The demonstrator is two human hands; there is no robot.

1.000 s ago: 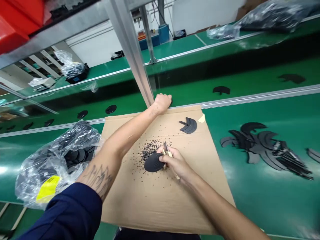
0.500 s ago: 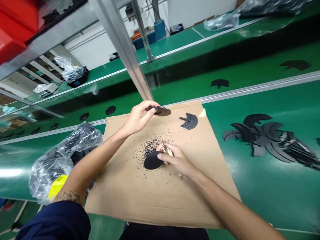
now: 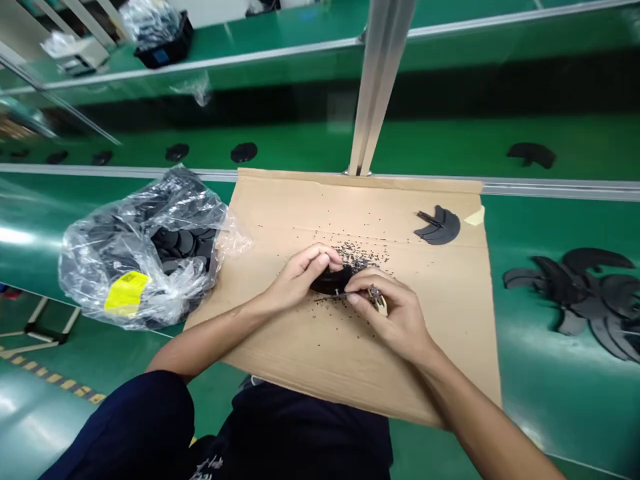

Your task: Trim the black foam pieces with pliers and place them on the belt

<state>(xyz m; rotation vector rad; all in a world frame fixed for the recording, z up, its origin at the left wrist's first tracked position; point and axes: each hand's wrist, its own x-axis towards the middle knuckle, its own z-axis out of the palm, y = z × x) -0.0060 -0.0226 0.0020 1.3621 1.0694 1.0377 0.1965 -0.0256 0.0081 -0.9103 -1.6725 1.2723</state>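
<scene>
My left hand point(image 3: 306, 275) is closed around a dark, round plastic piece point(image 3: 327, 283) above the cardboard. Close beside it, my right hand point(image 3: 395, 310) pinches the edge of a thin black disc point(image 3: 336, 295), seen nearly edge-on. Tucked in the right palm is a small metal tool with pale handles point(image 3: 379, 300); its exact kind is hard to make out. The two black pieces meet or overlap between the hands, and fingers hide part of them. Tiny black scraps point(image 3: 364, 255) are scattered on the cardboard sheet point(image 3: 310, 373) just behind and below the hands.
A fan-shaped black part point(image 3: 440, 225) lies at the cardboard's back right. To the left stands a clear plastic bag point(image 3: 115, 247) with black discs inside. On the green bench at right is a pile of black parts point(image 3: 575, 287). A metal post point(image 3: 377, 87) rises behind the cardboard.
My left hand has come back from the far edge of the cardboard with a black piece, down beside my right hand. The view has turned left and downward.
</scene>
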